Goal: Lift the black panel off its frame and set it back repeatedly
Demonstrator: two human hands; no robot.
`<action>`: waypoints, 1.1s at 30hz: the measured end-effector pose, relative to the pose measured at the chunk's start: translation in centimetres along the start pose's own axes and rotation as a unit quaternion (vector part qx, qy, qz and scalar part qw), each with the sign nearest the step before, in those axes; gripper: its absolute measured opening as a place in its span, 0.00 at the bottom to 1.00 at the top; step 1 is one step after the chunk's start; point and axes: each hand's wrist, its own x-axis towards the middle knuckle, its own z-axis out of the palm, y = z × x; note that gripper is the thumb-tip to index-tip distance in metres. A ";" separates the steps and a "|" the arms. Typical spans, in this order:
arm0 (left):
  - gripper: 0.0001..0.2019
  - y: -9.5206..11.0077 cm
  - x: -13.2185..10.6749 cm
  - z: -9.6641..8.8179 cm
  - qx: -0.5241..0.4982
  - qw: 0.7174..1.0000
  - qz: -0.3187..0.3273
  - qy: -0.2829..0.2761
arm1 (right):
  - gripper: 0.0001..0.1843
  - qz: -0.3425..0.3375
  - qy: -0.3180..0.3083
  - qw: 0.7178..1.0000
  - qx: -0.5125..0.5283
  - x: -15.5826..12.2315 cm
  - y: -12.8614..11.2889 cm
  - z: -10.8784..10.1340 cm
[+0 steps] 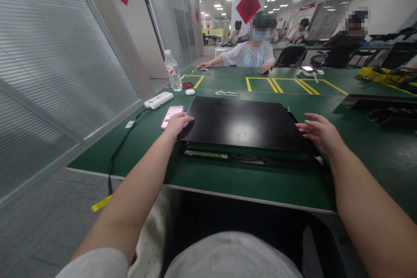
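A flat, glossy black panel (241, 121), which looks like a display screen, lies across the middle, partly over a black frame (263, 160). A narrow green circuit board (206, 154) shows in the frame along its near edge. My left hand (177, 125) is closed on the panel's left edge, thumb on top and the other fingers mostly hidden. My right hand (319, 132) is beside the right edge with its fingers apart. Whether its fingertips touch the panel I cannot tell.
On the green table (143, 152) to the left are a phone (172, 116), a white power strip (159, 100), a bottle (173, 71), a white case (190, 92) and red-handled scissors (187, 85). A masked person (254, 54) sits opposite. Dark parts (391, 110) lie right.
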 end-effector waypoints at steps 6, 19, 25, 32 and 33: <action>0.11 -0.1 0.0 0.1 0.012 1.000 -0.001 -0.004 | 0.24 -0.030 0.025 0.999 -0.033 -0.1 0.0 0.0; 0.06 0.0 -0.2 0.6 0.016 0.999 0.017 0.022 | 0.09 0.002 0.067 0.995 -0.067 -0.3 0.0 0.3; 0.14 0.1 -0.8 0.8 -0.018 0.999 0.001 -0.042 | 0.08 0.009 0.078 0.994 -0.073 -0.3 0.0 0.1; 0.17 0.1 -1.3 0.9 -0.034 0.995 -0.013 -0.089 | 0.09 0.008 0.101 0.989 -0.104 -0.3 -0.1 -0.1; 0.16 0.0 -1.2 0.9 -0.033 0.995 -0.014 -0.089 | 0.09 0.007 0.103 0.989 -0.108 -0.4 -0.2 -0.1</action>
